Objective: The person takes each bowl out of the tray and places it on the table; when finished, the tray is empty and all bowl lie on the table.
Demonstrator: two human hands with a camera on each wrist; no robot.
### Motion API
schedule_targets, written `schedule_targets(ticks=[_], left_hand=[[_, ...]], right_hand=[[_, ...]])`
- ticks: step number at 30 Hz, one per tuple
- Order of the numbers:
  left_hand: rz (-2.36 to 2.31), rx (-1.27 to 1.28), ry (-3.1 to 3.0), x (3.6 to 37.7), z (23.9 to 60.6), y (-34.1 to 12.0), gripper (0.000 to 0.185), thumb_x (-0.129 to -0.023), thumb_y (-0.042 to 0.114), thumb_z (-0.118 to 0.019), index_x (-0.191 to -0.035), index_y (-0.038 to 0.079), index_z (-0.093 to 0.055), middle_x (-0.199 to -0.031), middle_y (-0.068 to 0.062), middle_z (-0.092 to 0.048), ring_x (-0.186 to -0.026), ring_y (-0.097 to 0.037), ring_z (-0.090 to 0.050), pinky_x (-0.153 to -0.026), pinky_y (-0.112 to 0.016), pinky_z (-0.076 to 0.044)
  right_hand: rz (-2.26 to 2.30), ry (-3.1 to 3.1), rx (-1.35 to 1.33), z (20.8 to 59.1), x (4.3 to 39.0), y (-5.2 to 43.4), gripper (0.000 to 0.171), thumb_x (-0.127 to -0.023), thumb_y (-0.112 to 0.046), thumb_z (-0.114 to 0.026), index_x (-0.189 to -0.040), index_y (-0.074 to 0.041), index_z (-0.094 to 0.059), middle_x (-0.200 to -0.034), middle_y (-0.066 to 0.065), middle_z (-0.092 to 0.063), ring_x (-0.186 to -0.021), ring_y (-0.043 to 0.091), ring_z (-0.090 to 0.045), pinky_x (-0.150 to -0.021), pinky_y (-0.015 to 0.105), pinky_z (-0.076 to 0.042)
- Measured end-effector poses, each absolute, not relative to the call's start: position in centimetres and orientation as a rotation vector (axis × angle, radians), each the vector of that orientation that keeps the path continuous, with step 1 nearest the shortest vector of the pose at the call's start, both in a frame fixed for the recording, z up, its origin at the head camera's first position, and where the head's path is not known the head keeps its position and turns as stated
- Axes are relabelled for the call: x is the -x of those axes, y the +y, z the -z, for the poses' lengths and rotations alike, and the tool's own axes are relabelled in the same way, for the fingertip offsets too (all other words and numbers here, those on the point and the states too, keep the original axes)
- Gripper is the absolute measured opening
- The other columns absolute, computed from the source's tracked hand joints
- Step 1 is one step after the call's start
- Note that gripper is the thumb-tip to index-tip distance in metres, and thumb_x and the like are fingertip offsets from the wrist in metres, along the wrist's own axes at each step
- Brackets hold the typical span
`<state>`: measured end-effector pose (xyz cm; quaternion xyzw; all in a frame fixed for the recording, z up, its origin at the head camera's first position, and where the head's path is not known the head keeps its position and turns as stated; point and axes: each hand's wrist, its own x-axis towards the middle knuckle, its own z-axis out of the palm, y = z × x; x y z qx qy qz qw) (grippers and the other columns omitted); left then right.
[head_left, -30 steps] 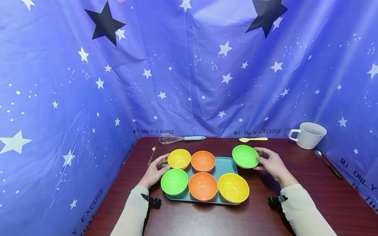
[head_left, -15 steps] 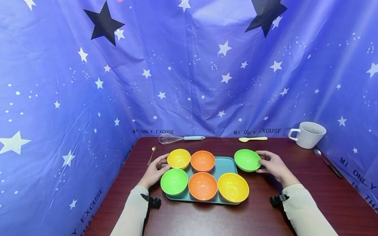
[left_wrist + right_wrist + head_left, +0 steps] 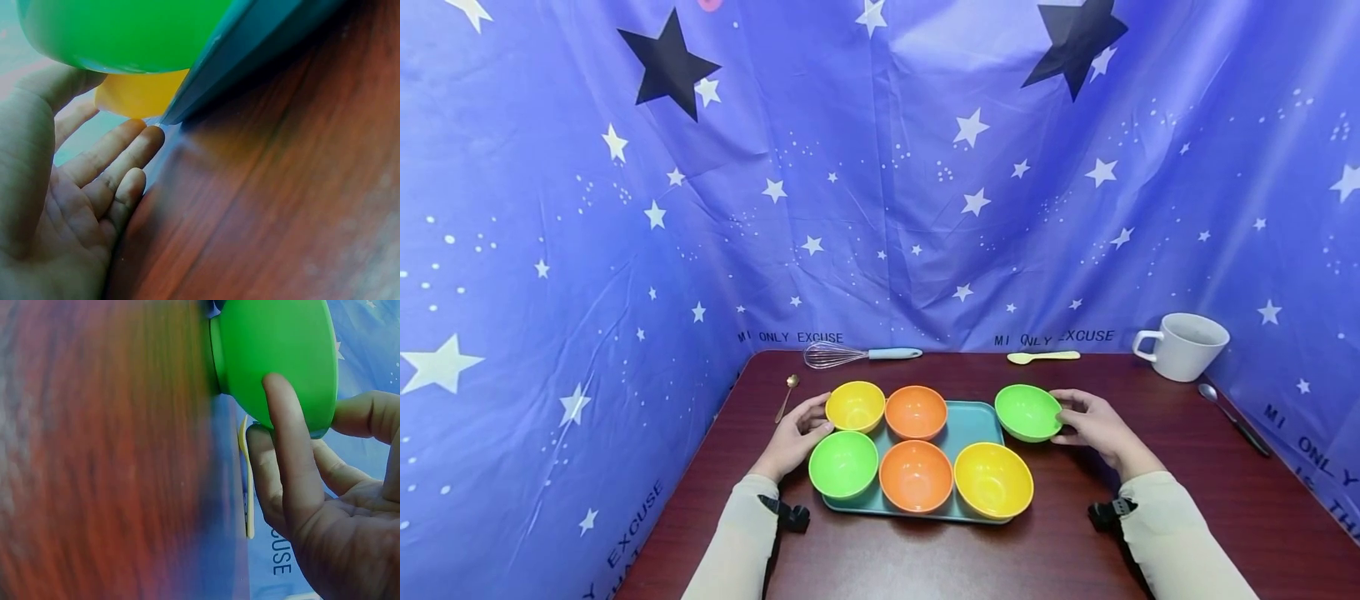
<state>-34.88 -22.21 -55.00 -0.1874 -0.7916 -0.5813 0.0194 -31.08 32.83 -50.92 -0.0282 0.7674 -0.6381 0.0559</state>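
My right hand pinches the rim of a green bowl at the back right corner of the teal tray. In the right wrist view the bowl is upright, its foot by the wood; I cannot tell if it touches. My left hand is at the tray's left side, its loose fingers by a yellow bowl and its thumb under the other green bowl. On the tray, two orange bowls stand one behind the other, and another yellow bowl is front right.
At the table's back edge lie a whisk and a pale yellow spoon. A white mug stands back right, with a black-handled spoon near it. A small gold spoon lies left. A starry cloth hangs behind.
My right hand has brought the green bowl lower and slightly rightward, and the bowl has gone from tilted to nearly level. My left hand and the other bowls have stayed put.
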Motion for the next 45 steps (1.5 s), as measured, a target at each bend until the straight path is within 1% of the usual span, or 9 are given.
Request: schedule_targets(ticks=[8, 14, 18, 23, 29, 32, 37, 42, 45], left_hand=[[1.796, 0.589, -2.455, 34.7, 55.0, -22.1, 0.058, -0.101, 0.013, -0.072, -0.154, 0.01, -0.051, -0.13, -0.019, -0.068, -0.11, -0.029, -0.067, -0.095, -0.03, -0.052], [1.795, 0.575, -2.469, 34.7, 55.0, -22.1, 0.058, -0.101, 0.016, -0.072, -0.155, 0.011, -0.051, -0.13, -0.018, -0.067, -0.111, -0.03, -0.066, -0.095, -0.03, -0.052], [1.811, 0.57, -2.467, 34.7, 55.0, -22.2, 0.057, -0.101, 0.016, -0.072, -0.154, 0.013, -0.051, -0.131, -0.017, -0.067, -0.112, -0.03, -0.066, -0.096, -0.03, -0.052], [1.819, 0.571, -2.455, 34.7, 55.0, -22.3, 0.057, -0.101, 0.015, -0.073, -0.154, 0.012, -0.052, -0.13, -0.017, -0.068, -0.112, -0.03, -0.066, -0.096, -0.03, -0.052], [1.822, 0.579, -2.455, 34.6, 55.1, -22.4, 0.057, -0.101, 0.017, -0.072, -0.154, 0.012, -0.051, -0.13, -0.017, -0.067, -0.113, -0.031, -0.066, -0.095, -0.03, -0.052], [1.821, 0.581, -2.453, 34.6, 55.1, -22.4, 0.058, -0.101, 0.017, -0.072, -0.154, 0.012, -0.051, -0.13, -0.018, -0.068, -0.112, -0.031, -0.066, -0.095, -0.03, -0.052], [1.813, 0.577, -2.463, 34.6, 55.2, -22.3, 0.057, -0.102, 0.016, -0.072, -0.155, 0.012, -0.051, -0.13, -0.018, -0.068, -0.111, -0.03, -0.067, -0.095, -0.03, -0.053], [1.799, 0.568, -2.475, 34.8, 55.0, -22.3, 0.056, -0.102, 0.017, -0.071, -0.155, 0.014, -0.051, -0.13, -0.017, -0.068, -0.111, -0.029, -0.067, -0.095, -0.03, -0.053], [1.799, 0.571, -2.475, 34.9, 54.9, -22.3, 0.057, -0.102, 0.018, -0.071, -0.155, 0.013, -0.051, -0.131, -0.017, -0.067, -0.111, -0.029, -0.067, -0.095, -0.03, -0.053]], right_hand=[[1.905, 2.322, 0.101, 50.6, 30.8, 32.7, 0.054, -0.104, -0.001, -0.053, -0.152, 0.016, -0.034, -0.139, 0.038, -0.047, -0.096, 0.022, -0.07, -0.08, 0.046, -0.062], [1.783, 2.495, 0.142, 49.5, 30.4, 32.7, 0.054, -0.106, -0.006, -0.057, -0.151, 0.016, -0.035, -0.14, 0.04, -0.048, -0.107, 0.024, -0.067, -0.085, 0.047, -0.06], [1.626, 2.713, 0.184, 48.5, 30.4, 32.5, 0.052, -0.105, -0.012, -0.061, -0.147, 0.014, -0.044, -0.135, 0.036, -0.057, -0.112, 0.029, -0.065, -0.086, 0.036, -0.06], [1.461, 2.955, 0.222, 47.2, 30.7, 31.9, 0.045, -0.103, -0.015, -0.067, -0.14, 0.01, -0.056, -0.127, 0.03, -0.065, -0.113, 0.035, -0.063, -0.08, 0.019, -0.051], [1.462, 3.016, 0.239, 45.3, 31.2, 30.8, 0.044, -0.103, -0.016, -0.067, -0.14, 0.006, -0.057, -0.131, 0.029, -0.064, -0.116, 0.042, -0.064, -0.08, 0.016, -0.05], [1.451, 3.006, 0.281, 44.3, 31.6, 29.9, 0.045, -0.104, -0.017, -0.067, -0.142, 0.005, -0.056, -0.131, 0.028, -0.065, -0.118, 0.042, -0.064, -0.084, 0.019, -0.052], [1.439, 2.969, 0.333, 42.6, 32.1, 28.2, 0.047, -0.104, -0.018, -0.067, -0.145, 0.001, -0.055, -0.132, 0.026, -0.065, -0.118, 0.04, -0.064, -0.089, 0.034, -0.056], [1.496, 2.874, 0.376, 41.2, 33.0, 25.9, 0.048, -0.104, -0.017, -0.067, -0.146, 0.001, -0.054, -0.132, 0.024, -0.065, -0.119, 0.039, -0.064, -0.093, 0.039, -0.056], [1.502, 2.821, 0.405, 40.8, 33.6, 24.5, 0.049, -0.104, -0.018, -0.067, -0.147, 0.001, -0.053, -0.133, 0.025, -0.064, -0.119, 0.039, -0.064, -0.097, 0.049, -0.054]])
